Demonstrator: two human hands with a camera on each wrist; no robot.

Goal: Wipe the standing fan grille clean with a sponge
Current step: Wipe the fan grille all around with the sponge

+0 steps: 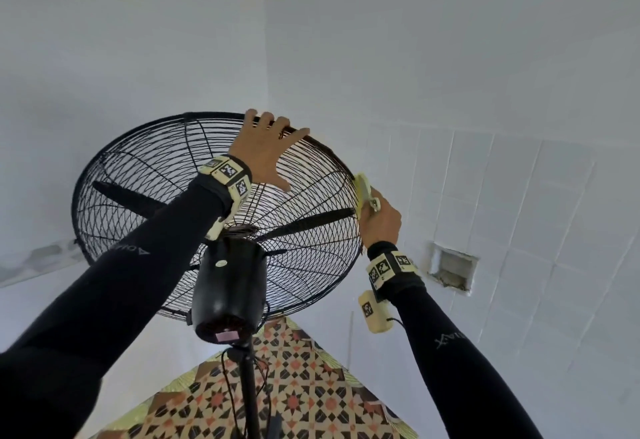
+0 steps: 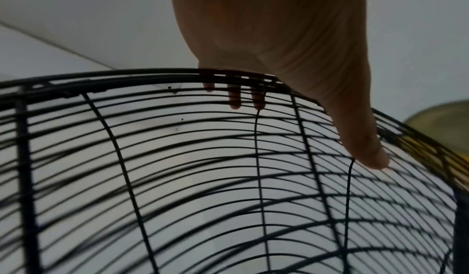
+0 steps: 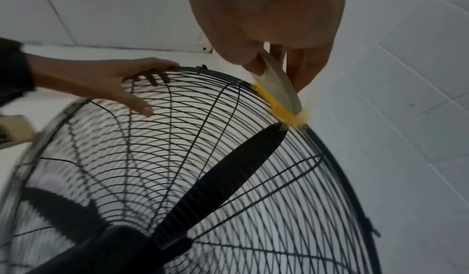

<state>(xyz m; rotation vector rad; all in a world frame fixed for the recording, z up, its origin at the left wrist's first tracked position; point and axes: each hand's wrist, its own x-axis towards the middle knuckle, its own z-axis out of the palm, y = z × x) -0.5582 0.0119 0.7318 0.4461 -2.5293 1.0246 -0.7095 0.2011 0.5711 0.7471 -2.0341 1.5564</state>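
Head view, item one: fan grille (image 1: 166, 175), tilted face-up. Your left hand (image 1: 266, 148) hooks curled fingers over its far rim. Item two: yellow sponge (image 1: 363, 191) pinched in your right hand (image 1: 379, 222), long axis lying along the right rim, touching it.

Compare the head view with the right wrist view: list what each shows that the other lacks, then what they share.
Only the head view shows the black motor housing, the stand pole, the patterned floor and both black sleeves.

Only the right wrist view shows the tool close up: a pale handle with yellow bristles pressed on the grille rim, more brush than sponge.

Both show the left hand gripping the top of the fan grille, the right hand holding the tool, the black blades and the white tiled wall.
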